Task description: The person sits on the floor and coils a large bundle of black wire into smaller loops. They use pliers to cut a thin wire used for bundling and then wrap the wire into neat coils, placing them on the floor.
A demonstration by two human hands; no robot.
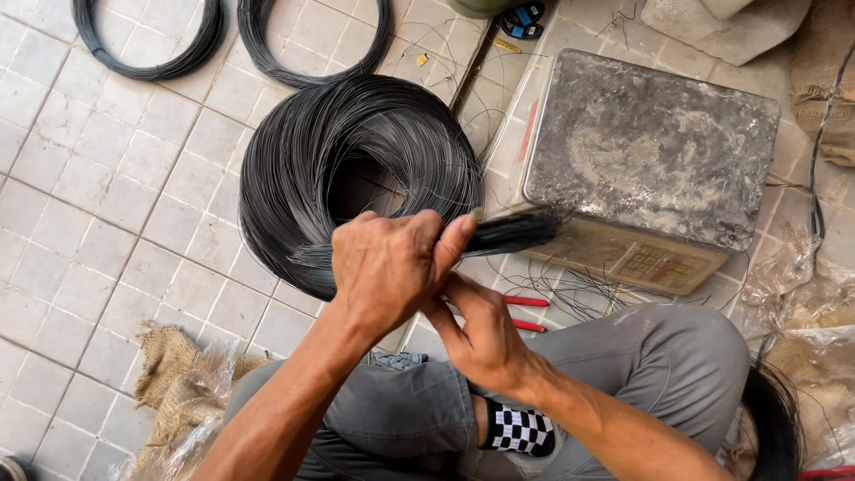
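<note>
Two hands are meeting at the centre of the frame over a big coil (pixel 356 169) of thin black wire that is lying on the tiled floor (pixel 107 205). The left hand (pixel 392 263) is closing around a bundle (pixel 508 232) of wire ends, fingers wrapped tight, with the strands sticking out to the right toward the scale (pixel 650 151). The right hand (pixel 481 334) is sitting just below it, fingers curled and touching the left hand's underside; I cannot tell what it is pinching. Red handles (pixel 525 313) are poking out from behind the right hand, on the floor. The scale, with its scuffed metal top, is standing at upper right, just beside the coil. Two thinner coils (pixel 151 53) are lying along the top edge. Burlap (pixel 178 374) is bunching at lower left by the person's grey-trousered knee (pixel 677 356).
</note>
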